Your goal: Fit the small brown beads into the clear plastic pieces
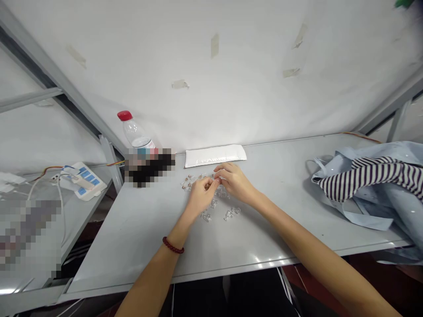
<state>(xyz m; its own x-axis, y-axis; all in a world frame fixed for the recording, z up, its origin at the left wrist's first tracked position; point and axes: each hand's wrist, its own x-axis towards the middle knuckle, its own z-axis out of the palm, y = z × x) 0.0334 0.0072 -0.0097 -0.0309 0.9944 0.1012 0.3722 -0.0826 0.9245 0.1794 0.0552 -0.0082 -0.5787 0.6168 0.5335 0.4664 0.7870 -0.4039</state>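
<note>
Several small clear pieces [205, 216] lie scattered on the grey table [145, 246], some with copper-coloured ends. My left hand [201, 193], with a dark red braided bracelet on the wrist, is closed over the middle of them, thumb and fingertips pinched together. Touching or nearly touching its fingertips is my right hand [232, 179], its fingers curled in a pinch too. What the fingertips hold is too small and hidden to make out. Another pair of clear pieces [228, 215] rests in front of my right hand.
Behind the hands lies a white padded packet [215, 156] by the wall. A red-capped bottle [134, 134] stands at the back left. Light blue cloth with striped fabric [363, 176] covers the right end. A power strip [87, 180] sits on the left surface.
</note>
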